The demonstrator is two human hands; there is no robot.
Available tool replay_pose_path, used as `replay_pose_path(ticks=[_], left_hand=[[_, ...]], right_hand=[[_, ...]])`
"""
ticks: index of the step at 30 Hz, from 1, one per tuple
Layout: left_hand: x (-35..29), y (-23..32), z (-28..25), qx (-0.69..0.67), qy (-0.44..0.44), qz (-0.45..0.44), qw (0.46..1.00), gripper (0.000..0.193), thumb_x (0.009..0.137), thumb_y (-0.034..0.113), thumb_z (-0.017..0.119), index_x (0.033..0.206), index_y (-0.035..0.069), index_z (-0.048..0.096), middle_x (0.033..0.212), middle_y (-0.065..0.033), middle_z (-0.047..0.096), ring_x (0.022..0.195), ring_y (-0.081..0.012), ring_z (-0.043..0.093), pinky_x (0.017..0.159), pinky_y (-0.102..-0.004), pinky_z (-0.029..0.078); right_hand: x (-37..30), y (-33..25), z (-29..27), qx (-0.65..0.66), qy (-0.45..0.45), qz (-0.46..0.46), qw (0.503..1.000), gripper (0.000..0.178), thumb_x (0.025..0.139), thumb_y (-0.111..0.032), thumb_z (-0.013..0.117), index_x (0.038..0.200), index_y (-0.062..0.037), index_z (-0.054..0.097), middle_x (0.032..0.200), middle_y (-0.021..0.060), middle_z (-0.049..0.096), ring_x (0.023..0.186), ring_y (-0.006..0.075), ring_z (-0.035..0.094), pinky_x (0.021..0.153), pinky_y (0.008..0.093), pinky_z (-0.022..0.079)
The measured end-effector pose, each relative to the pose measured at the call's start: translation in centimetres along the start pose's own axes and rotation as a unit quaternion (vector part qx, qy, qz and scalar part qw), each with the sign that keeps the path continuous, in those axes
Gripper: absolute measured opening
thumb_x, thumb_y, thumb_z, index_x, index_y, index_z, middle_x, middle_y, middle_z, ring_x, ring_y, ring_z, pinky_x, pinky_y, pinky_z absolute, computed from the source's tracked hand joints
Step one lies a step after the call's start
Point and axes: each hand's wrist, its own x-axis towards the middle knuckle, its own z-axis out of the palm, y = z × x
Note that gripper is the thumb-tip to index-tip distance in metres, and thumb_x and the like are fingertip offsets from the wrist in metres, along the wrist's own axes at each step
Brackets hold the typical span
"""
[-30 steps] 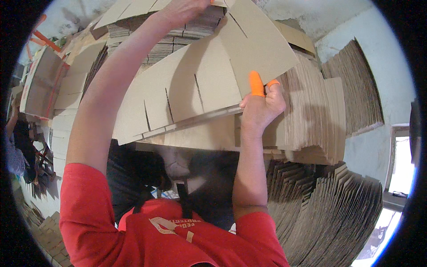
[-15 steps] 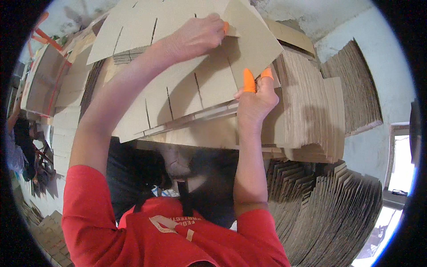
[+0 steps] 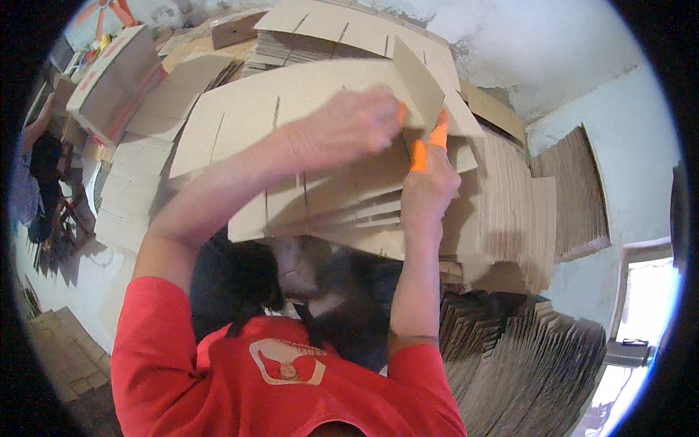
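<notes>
A tan slotted cardboard sheet (image 3: 240, 131) lies before me, cut by several dark slits along its length. Over its right part is my left hand (image 3: 364, 122), closed and blurred, with an orange finger cover at its tip. Whatever its fingers pinch is hidden. My right hand (image 3: 429, 189) wears orange covers on two digits and grips the right end of the cardboard. Between the hands, an upright cardboard flap (image 3: 420, 79) stands beside the right fingertips. Below the sheet, layered cardboard strips (image 3: 364, 213) fan out toward my right hand.
A stack of slotted cardboard (image 3: 320, 33) lies at the far side. Tall cardboard stacks (image 3: 506, 211) stand to the right, with more bundles (image 3: 539, 364) lower down. At left are a carton (image 3: 116, 84) and loose pale sheets (image 3: 131, 197). Another person's arm (image 3: 36, 127) shows at the left rim.
Both hands appear slightly farther right and lower in the picture, and the whole view has shifted. The large flap near them now stands narrower and more upright. The lower strips have spread apart.
</notes>
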Motion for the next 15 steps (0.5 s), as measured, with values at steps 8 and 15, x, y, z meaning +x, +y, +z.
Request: replay_pose_path(ticks=[8,15], left_hand=[[-5.8,1.9,-6.9,-0.004,-0.055,-0.209,0.976,0.061,0.080,0.032,0.069,0.131,0.003,0.050,0.119,-0.0127,0.059,0.107,-0.0324,0.056,0.088,-0.0402,0.049],[-16.5,1.1,-11.9,0.047,-0.053,-0.333,0.940,0.075,0.075,0.038,0.076,0.135,0.003,0.048,0.122,-0.0151,0.058,0.115,-0.0335,0.052,0.095,-0.0411,0.045]], right_hand=[[6.0,-4.7,1.8,-0.082,-0.174,-0.053,0.980,0.034,0.081,0.006,0.051,0.114,0.0032,0.058,0.082,0.0250,0.061,0.080,0.0418,0.060,0.070,0.0457,0.048],[10.4,-1.9,9.5,-0.072,-0.425,0.017,0.902,0.011,0.078,0.005,0.057,0.089,0.0047,0.058,0.069,0.0185,0.064,0.050,0.0272,0.062,0.045,0.0380,0.047]])
